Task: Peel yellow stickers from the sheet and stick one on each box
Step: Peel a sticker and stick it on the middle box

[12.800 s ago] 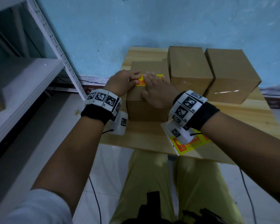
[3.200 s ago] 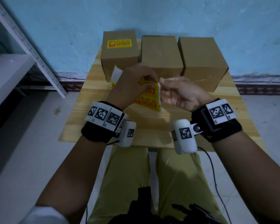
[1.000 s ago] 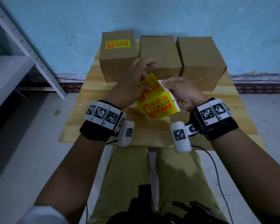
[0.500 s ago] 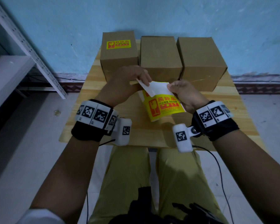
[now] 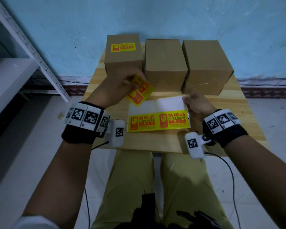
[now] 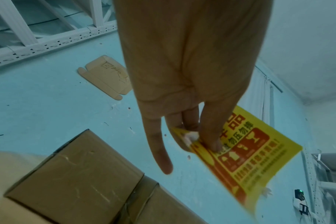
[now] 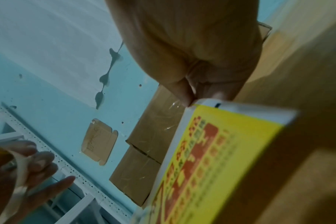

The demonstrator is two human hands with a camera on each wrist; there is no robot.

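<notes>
A: Head view first. Where is the peeled sticker?

B: The left hand (image 5: 117,85) pinches a loose yellow sticker (image 5: 141,91) at its upper end, held above the table (image 5: 155,142) in front of the left box (image 5: 123,55), which already carries 1 sticker on top. The middle box (image 5: 165,61) and right box (image 5: 206,63) show bare tops.

A: And the sheet?

B: The sheet (image 5: 158,116) lies flat on the table, 2 white blanks above 2 yellow stickers. The right hand (image 5: 196,106) pinches its upper right corner.

A: Left wrist view?

B: The thumb and fingers (image 6: 211,136) close on 1 corner of the sticker (image 6: 249,154); the rest hangs free past the fingertips. The little finger points out straight, touching nothing. Boxes (image 6: 77,178) sit below.

A: Right wrist view?

B: Blurred, but the right hand's fingers (image 7: 184,92) nip the sheet's (image 7: 217,159) white edge, the yellow print running away from them. The left hand (image 7: 29,174) shows at lower left.
</notes>
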